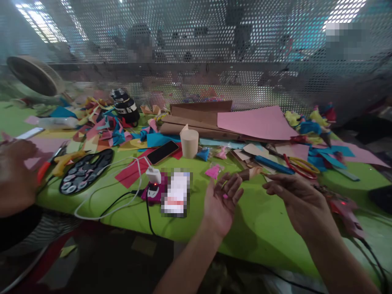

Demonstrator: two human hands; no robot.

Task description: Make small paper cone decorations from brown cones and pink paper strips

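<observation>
My left hand is palm up over the green table, its fingers loosely curled. A small bright pink lump, which looks like soft clay, rests in it. To the right, my right hand has its thumb and forefinger close together in a pinch; what is between them, if anything, is too small to make out. A brown rolled paper piece with a paler tip lies between the two hands. Just beyond my left fingertips is a small clear packet of bright pink material. Blue and pale pink packets sit behind it.
A phone with a lit screen lies left of my left hand, beside a purple power strip with cables. Scissors and a red glue gun are at right. Another person's hand shows at far left.
</observation>
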